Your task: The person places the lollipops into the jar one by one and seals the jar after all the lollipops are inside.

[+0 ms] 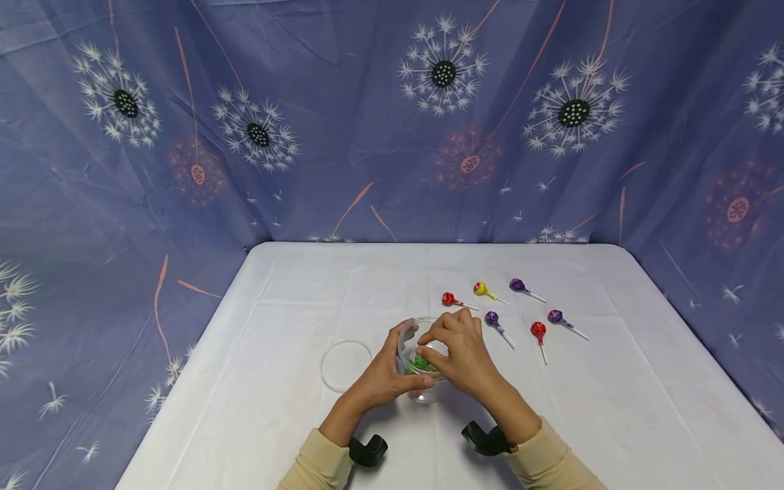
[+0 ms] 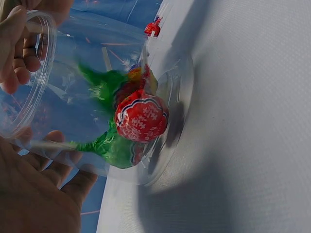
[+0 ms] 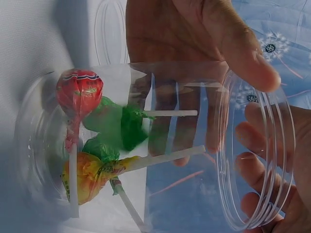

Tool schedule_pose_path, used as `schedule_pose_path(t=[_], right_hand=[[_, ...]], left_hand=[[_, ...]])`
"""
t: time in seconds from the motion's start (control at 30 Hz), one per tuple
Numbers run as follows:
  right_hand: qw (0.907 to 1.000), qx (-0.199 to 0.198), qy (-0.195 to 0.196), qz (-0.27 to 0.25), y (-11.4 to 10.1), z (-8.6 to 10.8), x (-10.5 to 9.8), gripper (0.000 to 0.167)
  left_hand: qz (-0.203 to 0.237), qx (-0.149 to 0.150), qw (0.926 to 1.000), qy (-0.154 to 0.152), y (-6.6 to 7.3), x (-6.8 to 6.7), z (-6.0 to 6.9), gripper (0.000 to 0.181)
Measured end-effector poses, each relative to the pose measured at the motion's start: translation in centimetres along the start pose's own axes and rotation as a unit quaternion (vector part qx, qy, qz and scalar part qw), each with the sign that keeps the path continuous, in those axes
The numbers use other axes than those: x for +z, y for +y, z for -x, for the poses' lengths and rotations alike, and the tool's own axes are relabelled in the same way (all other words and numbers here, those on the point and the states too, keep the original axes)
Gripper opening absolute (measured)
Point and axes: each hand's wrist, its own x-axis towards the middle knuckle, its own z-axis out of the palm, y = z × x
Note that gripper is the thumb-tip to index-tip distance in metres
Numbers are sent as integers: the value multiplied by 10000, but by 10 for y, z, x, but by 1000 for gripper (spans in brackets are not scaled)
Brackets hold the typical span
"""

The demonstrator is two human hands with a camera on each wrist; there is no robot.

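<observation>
My left hand (image 1: 382,374) grips a clear plastic jar (image 2: 160,170) round its side, the jar standing on the table with its mouth tilted up. At the mouth is my right hand (image 1: 456,350), its fingers bent at the rim with no stick visible between them. Inside the jar lie a red lollipop (image 3: 80,94), a yellow lollipop (image 3: 87,177) and a green lollipop (image 2: 119,150). Another green lollipop (image 3: 121,126) is blurred in mid-jar, apart from the right fingers. The lower jar is partly hidden in the head view.
Several wrapped lollipops lie loose to the right, among them a red lollipop (image 1: 538,330), a yellow lollipop (image 1: 480,289) and a purple lollipop (image 1: 517,284). A clear round lid (image 1: 323,371) lies left of the jar. White cloth covers the table (image 1: 245,408); patterned curtains (image 1: 355,136) stand behind.
</observation>
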Motion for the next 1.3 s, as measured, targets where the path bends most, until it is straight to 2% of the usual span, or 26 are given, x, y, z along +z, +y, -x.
schedule_pose_path(t=[0.1, 0.23, 0.4, 0.5, 0.7, 0.97, 1.13, 1.3], right_hand=[[10000, 32, 16, -33, -1, 0, 0, 11], [9998, 29, 155, -125, -1, 0, -2, 15], [9982, 140, 475, -326, 2, 0, -11, 20], [9961, 351, 706, -384, 7, 1, -19, 22], [9879, 1129, 1006, -360, 27, 6, -32, 27], [9688, 2044, 1385, -212, 62, 21, -44, 31], [9533, 2703, 1343, -52, 88, 35, -49, 31], [9403, 3182, 1199, 125, 113, 50, -53, 32]], left_hand=[[-8, -23, 10000, 7, 2, 0, 0, 97], [-53, 44, 10000, 67, -14, 2, -5, 98], [-72, 120, 9998, 103, -16, 2, -4, 97], [-46, 151, 9998, 112, -15, 3, -4, 98], [-83, 153, 9997, 162, -15, 3, -5, 98], [-276, 105, 9993, 212, -16, 2, -4, 98], [-310, 110, 9993, 200, -15, 2, -4, 97], [-295, 88, 9993, 201, -15, 3, -4, 97]])
